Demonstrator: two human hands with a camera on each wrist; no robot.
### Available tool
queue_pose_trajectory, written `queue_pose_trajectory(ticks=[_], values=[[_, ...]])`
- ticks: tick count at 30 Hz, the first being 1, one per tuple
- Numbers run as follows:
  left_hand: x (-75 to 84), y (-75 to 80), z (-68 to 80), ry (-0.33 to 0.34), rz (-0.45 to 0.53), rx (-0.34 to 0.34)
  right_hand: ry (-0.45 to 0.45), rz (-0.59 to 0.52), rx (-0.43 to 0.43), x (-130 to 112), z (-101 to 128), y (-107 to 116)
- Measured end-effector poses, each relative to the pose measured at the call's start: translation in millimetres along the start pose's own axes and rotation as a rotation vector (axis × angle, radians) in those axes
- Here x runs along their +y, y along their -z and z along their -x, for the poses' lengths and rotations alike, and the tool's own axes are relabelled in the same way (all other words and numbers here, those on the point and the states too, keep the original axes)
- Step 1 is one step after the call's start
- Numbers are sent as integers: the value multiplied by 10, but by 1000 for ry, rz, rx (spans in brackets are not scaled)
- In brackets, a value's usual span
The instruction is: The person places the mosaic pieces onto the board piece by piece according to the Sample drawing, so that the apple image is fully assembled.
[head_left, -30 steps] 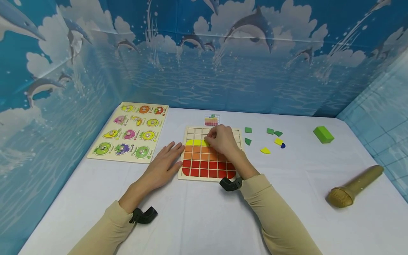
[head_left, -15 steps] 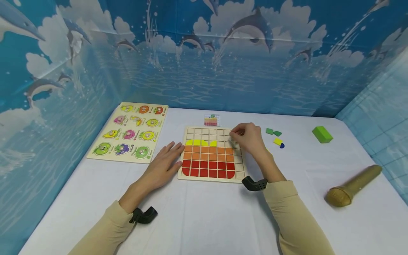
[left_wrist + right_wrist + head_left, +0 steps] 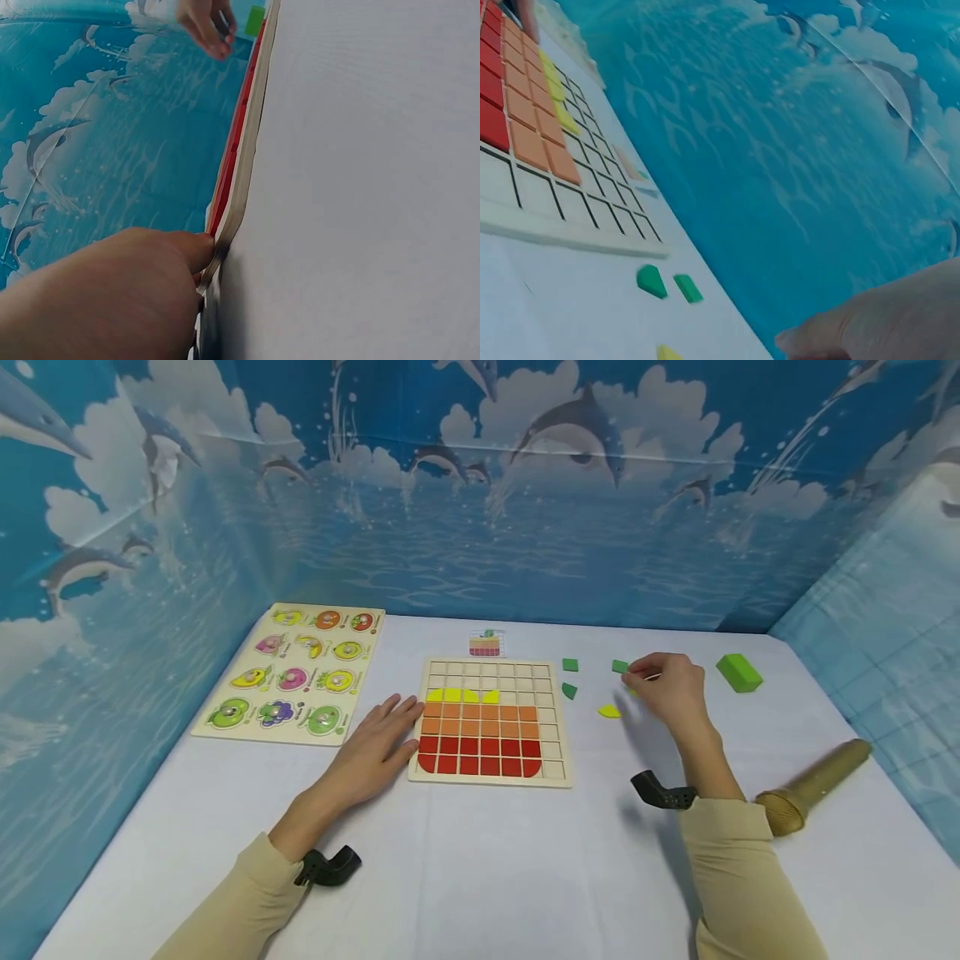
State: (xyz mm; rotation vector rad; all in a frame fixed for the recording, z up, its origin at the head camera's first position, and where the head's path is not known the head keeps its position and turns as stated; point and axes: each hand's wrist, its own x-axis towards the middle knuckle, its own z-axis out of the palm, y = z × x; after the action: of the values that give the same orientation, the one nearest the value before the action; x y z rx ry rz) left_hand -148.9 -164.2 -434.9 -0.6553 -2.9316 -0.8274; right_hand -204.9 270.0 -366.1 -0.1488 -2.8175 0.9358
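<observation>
The right hand (image 3: pixel 667 685) is hovering over the loose tiles to the right of the grid board (image 3: pixel 555 770), its fingers curling down over a small piece that is mostly hidden; whether it is gripping that piece I cannot tell. A green tile (image 3: pixel 619 667) is lying just beside the fingertips, and a yellow tile (image 3: pixel 609 712) is sitting near the hand on the desk (image 3: pixel 480 877). The left hand (image 3: pixel 375 747) is resting flat, fingers straight, pressing against the board's left edge. A green block (image 3: pixel 738 672) is lying farther right.
</observation>
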Motion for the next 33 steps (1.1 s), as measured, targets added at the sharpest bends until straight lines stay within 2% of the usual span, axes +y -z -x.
queue_pose_trajectory(ticks=[5, 15, 26, 30, 33], values=[[-17, 4, 1, 2, -2, -3, -103, 48, -17, 143, -43, -5], [-27, 0, -9, 1, 0, -4, -119, 64, -2, 269, -81, -143], [-19, 0, -14, 3, -1, -8, -2, 90, 52, 343, -97, -167], [-19, 1, -13, 6, -3, -7, 53, 74, 85, 300, -97, -188], [-11, 3, -13, 9, -4, -9, 104, 35, 75, 210, -90, -224]])
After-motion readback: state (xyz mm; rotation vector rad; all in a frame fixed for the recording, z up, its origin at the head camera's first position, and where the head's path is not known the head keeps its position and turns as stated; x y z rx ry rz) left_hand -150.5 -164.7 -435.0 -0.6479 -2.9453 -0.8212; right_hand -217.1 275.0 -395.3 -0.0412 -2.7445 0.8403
